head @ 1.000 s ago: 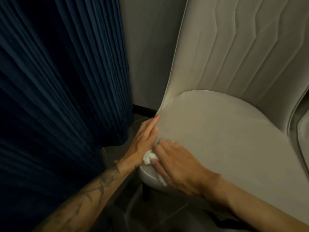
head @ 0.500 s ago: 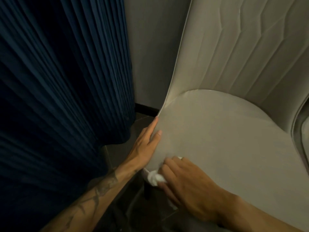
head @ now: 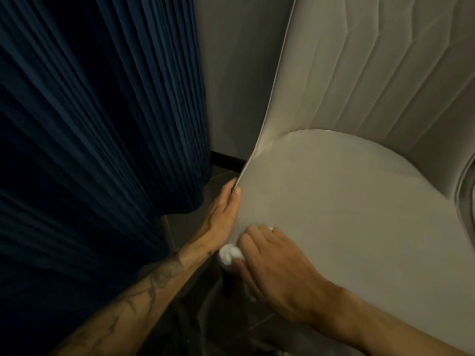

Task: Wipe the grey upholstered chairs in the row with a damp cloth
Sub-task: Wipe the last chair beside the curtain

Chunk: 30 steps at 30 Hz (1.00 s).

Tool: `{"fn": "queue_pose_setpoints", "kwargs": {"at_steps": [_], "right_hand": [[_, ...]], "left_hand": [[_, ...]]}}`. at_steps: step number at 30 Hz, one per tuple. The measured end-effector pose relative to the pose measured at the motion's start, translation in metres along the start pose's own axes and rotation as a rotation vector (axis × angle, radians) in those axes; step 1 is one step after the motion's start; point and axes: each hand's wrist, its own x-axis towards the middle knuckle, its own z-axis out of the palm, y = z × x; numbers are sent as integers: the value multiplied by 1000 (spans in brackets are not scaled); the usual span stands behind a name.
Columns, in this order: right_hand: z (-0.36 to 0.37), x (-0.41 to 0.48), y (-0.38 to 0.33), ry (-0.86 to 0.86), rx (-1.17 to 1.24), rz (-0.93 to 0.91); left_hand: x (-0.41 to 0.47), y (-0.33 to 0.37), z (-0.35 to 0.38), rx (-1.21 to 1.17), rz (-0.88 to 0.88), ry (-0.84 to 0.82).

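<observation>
Two hands meet at the seat's front corner: my left hand [head: 221, 219] lies flat, fingers straight, against the chair [head: 347, 201], my right hand [head: 272, 265] grips the cloth [head: 229, 253] there, mid-wipe; next, I judge, a stroke along the rim.

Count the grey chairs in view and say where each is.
2: the near chair fills the centre and right; a sliver of a second chair shows at the right edge. More may lie out of frame.
</observation>
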Motion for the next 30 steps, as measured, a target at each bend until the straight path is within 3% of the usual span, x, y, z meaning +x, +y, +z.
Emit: {"fn": "queue_pose_setpoints", "kwargs": {"at_steps": [9,14,20,25,30], "right_hand": [[7,16,11,28,52,36],[7,96,44,-28,-24,316],[6,53,12,-122,89,-4],[4,88,19,-126,-30,69],[9,31,7,-71,14,-31]], "left_hand": [[-33,-20,-24,-376,-89,-121],[-52,-40,-18,-491,-148,-92],[-58,-41,-10,-642,-217,-6],[-75,-31,-8,-518,-204,0],[-94,-34,-14,-214,-37,-53]]}}
